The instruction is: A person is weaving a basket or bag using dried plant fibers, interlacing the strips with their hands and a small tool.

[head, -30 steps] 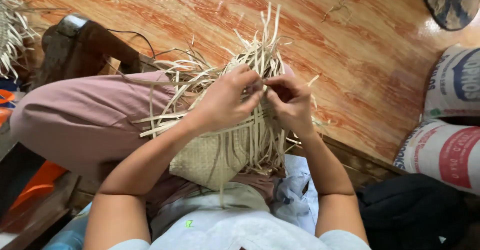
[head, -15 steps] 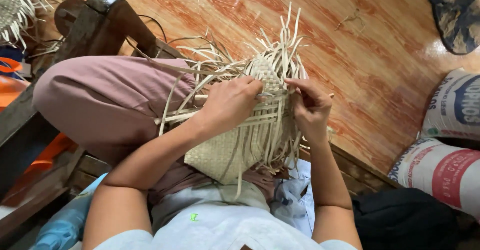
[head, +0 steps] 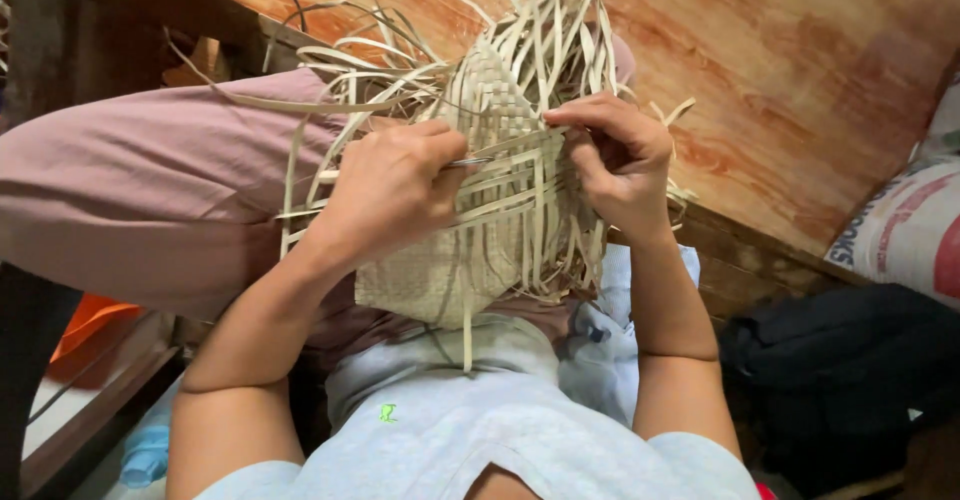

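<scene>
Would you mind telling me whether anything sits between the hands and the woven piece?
Nothing visible does: the left hand and right hand both already rest on the woven piece, fingers among its loose strips.

A half-woven basket [head: 500,190] of pale flat strips rests on the person's lap, its loose strips [head: 545,20] fanning out toward the wooden floor [head: 800,80]. The left hand [head: 390,190] grips the woven side and pinches a thin metal tool [head: 470,162]. The right hand [head: 620,160] curls over the strips on the other edge. A printed sack [head: 905,230] lies at the right, beside dark cloth [head: 840,360].
</scene>
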